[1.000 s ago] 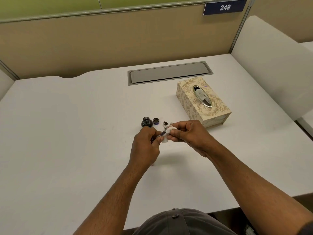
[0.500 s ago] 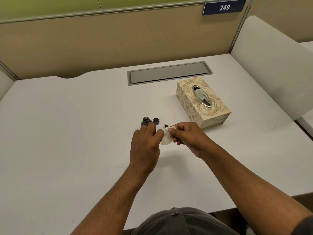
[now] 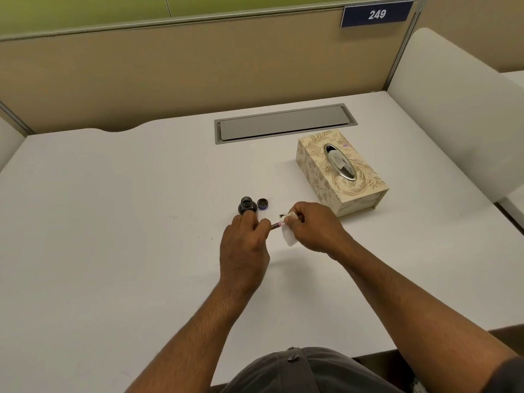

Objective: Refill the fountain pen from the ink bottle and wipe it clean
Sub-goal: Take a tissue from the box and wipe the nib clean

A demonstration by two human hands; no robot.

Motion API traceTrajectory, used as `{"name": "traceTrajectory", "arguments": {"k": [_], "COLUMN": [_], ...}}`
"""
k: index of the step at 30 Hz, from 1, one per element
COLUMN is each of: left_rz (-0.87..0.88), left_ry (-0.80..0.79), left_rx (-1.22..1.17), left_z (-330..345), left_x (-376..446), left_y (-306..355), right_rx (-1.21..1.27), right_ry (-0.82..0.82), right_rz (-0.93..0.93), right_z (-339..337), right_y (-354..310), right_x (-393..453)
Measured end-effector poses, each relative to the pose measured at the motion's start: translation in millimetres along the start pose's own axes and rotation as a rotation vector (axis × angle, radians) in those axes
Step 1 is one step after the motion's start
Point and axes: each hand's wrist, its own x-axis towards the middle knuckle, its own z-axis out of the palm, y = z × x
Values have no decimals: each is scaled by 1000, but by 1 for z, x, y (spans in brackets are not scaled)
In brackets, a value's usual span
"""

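My left hand point(image 3: 245, 245) had drawn the fountain pen point(image 3: 274, 226) back out of the tissue point(image 3: 289, 235) pinched in my right hand point(image 3: 312, 226); wiping seemed nearly done.

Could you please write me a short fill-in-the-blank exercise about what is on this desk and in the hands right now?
1. The ink bottle stands open; its cap lies just to its ____.
2. The right hand pinches a white ____ around the pen.
3. The left hand holds the pen's other ____.
4. The sign reads ____.

Missing words: right; tissue; end; 249
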Motion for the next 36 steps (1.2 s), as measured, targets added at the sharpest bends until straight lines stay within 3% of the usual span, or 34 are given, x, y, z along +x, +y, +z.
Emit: {"name": "traceTrajectory", "arguments": {"k": [5, 8, 14, 20, 23, 25, 29, 36], "left_rz": [-315, -431, -537, -447, -496, -674, -1035, -1162], "left_ry": [-36, -24, -107, -117, -159, -240, -420, -427], "left_rx": [-247, -435, -609, -461, -459, -618, -1246, -1490], "left_z": [-4, -8, -8, -4, -5, -6, -12, -9], "left_x": [0, 4, 7, -1, 1, 4, 7, 6], "left_y": [-15, -13, 2, 5, 3, 1, -4, -4], "right_rx": [251, 383, 654, 871, 1123, 1221, 1329, 1346], "right_ry": [198, 194, 100, 52, 56, 71, -20, -159], "right_rz": [50, 55, 70, 100, 160, 219, 289, 270], "right_z": [-14, -11, 9, 15, 7, 2, 3, 15], "right_y": [18, 20, 8, 3, 5, 8, 17, 22], "right_x": [7, 6, -3, -3, 2, 6, 6, -4]}}
